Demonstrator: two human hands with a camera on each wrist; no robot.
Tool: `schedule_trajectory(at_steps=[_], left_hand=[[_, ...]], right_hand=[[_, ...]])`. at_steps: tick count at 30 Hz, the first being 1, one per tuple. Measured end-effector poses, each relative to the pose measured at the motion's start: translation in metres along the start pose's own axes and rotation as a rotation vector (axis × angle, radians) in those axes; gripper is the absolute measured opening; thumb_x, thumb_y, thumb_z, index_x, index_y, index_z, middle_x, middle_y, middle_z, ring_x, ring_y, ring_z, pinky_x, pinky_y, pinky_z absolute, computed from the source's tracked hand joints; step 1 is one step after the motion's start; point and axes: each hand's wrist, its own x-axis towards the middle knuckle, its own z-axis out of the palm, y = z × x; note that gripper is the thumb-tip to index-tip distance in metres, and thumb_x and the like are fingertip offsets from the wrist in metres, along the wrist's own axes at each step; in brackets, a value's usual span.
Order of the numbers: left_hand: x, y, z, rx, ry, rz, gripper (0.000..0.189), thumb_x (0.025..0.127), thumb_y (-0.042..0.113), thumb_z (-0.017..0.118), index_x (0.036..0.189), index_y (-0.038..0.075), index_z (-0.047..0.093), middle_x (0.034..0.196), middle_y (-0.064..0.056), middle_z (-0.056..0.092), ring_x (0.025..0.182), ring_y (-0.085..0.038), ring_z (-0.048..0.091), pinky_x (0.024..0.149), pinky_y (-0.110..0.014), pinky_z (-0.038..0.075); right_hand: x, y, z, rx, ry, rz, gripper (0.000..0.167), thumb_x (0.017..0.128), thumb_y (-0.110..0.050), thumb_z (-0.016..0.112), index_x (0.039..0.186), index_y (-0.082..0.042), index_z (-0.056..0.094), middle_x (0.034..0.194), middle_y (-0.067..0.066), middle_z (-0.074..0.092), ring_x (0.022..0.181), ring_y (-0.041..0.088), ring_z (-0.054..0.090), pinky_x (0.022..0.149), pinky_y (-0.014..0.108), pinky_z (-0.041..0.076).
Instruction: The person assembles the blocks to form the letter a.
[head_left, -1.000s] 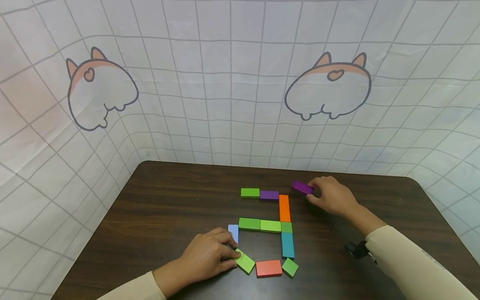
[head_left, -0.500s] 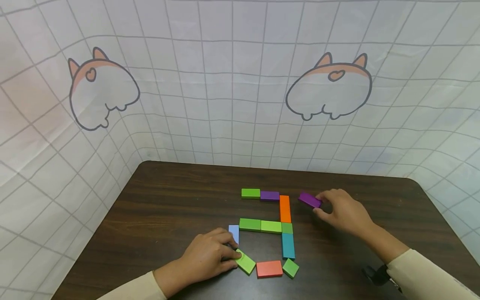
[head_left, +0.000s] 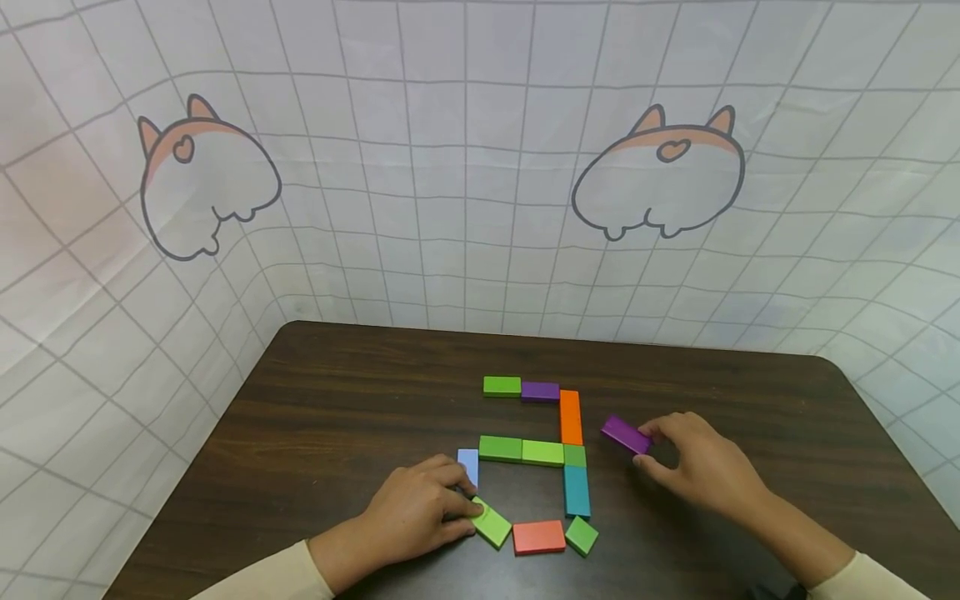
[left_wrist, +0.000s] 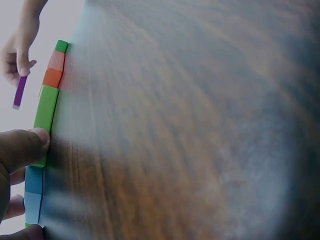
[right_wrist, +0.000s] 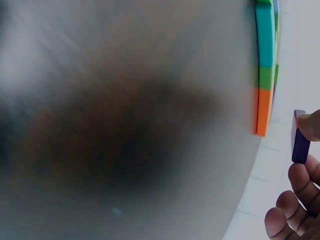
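Note:
My right hand (head_left: 705,462) pinches one end of a purple block (head_left: 626,435) between thumb and fingers, to the right of the block figure. In the right wrist view the same purple block (right_wrist: 301,137) shows clear of the table. My left hand (head_left: 416,510) grips the upper left end of a slanted light green block (head_left: 491,523), partly covering it. Just beyond those fingers lies a pale blue block (head_left: 468,468), its lower end near the hand. In the left wrist view the thumb (left_wrist: 30,145) touches the light green block (left_wrist: 46,107).
A salmon block (head_left: 538,537) and a tilted small green block (head_left: 582,536) lie at the front. Teal (head_left: 577,491), orange (head_left: 571,417), violet (head_left: 540,392) and several green blocks complete the outline on the dark table (head_left: 337,400). A patterned cloth (head_left: 480,167) hangs behind.
My right hand has drawn the purple block toward the person and slightly right, away from the top of the figure. The left hand and the laid blocks stay as they were.

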Motion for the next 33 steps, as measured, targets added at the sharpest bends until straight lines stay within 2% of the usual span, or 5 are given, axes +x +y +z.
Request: schedule_trajectory(at_steps=[18,26,33], left_hand=[[0.000,0.000,0.000,-0.018,-0.018,-0.010,0.018,0.084,0.038,0.086,0.100,0.032,0.084,0.104,0.015,0.066,0.102,-0.006,0.060,0.064,-0.017,0.051],[0.000,0.000,0.000,-0.018,-0.007,-0.007,0.017,0.083,0.036,0.087,0.099,0.032,0.084,0.104,0.015,0.066,0.101,-0.006,0.060,0.064,-0.018,0.051],[0.000,-0.001,0.000,-0.014,0.001,-0.002,0.017,0.083,0.036,0.087,0.099,0.031,0.084,0.103,0.014,0.066,0.101,-0.006,0.060,0.063,-0.017,0.051]], right_hand=[[-0.041,-0.021,0.002,-0.009,0.027,-0.027,0.032,0.078,-0.035,0.090,0.102,-0.026,0.071,0.096,-0.018,0.060,0.085,0.006,0.055,0.061,0.025,0.050],[-0.054,-0.030,0.001,0.002,-0.036,0.030,0.034,0.079,-0.044,0.088,0.104,-0.029,0.070,0.097,-0.018,0.058,0.087,0.006,0.054,0.063,0.025,0.051],[-0.064,-0.035,0.001,0.010,-0.135,0.064,0.039,0.081,-0.053,0.083,0.109,-0.029,0.071,0.099,-0.016,0.057,0.090,0.004,0.052,0.071,0.028,0.055]])
